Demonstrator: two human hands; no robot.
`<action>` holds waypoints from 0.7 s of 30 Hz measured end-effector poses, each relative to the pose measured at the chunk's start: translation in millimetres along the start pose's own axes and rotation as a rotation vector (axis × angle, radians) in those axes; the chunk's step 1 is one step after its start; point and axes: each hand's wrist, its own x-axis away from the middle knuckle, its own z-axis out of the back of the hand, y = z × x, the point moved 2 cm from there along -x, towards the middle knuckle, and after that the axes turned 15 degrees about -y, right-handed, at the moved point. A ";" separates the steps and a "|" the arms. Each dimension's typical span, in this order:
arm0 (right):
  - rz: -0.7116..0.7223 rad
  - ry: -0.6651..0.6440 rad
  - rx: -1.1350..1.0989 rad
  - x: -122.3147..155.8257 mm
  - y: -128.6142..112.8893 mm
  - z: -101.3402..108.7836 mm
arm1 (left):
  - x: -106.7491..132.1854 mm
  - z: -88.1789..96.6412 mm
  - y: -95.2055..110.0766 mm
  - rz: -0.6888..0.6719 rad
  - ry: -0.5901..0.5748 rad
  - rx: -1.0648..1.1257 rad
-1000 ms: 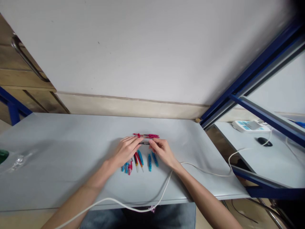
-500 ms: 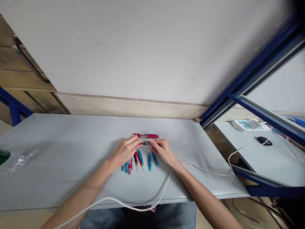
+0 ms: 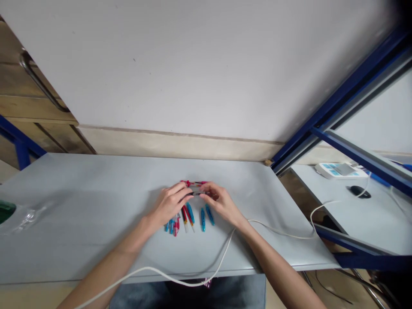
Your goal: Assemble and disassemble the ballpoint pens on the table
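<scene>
My left hand [image 3: 170, 200] is closed, its fingertips pinching a thin dark pen part [image 3: 197, 193]. The other end of that part runs between the thumb and curled fingers of my right hand [image 3: 224, 204], whose index finger is raised off the thumb. Just beyond the fingertips lie pink pen pieces [image 3: 188, 183], partly covered by my hands. Below my left hand are red refills [image 3: 186, 216] with clear tips and a blue pen barrel [image 3: 190, 213]. Two more blue barrels [image 3: 203, 219] lie below my right hand.
Clear, blue and pink pen pieces [image 3: 175, 225] lie left of the refills. A white cable [image 3: 151, 269] crosses the table's front edge. At far left is a clear plastic bag [image 3: 24, 219]. A blue frame [image 3: 325, 244] borders the right side, with a mouse [image 3: 359, 192] beyond.
My right index finger has lifted and spread from the thumb, reaching over the pink pieces. My left hand has hardly moved. The view has shifted slightly.
</scene>
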 end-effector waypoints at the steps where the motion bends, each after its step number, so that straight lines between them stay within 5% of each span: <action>1: 0.006 0.003 -0.005 -0.1 -0.1 0.4 | -0.2 0.7 0.3 -0.005 0.002 -0.006; 9: -0.207 -0.046 -0.002 3.7 5.2 -6.6 | -1.6 1.4 7.8 -0.078 -0.055 -0.059; 16: 0.015 0.008 0.070 0.3 -2.1 -1.1 | 0.2 -1.1 -1.0 -0.033 -0.026 0.007; 21: -0.094 -0.058 0.060 2.9 -0.6 -3.3 | 1.0 -2.2 2.8 -0.049 -0.021 0.005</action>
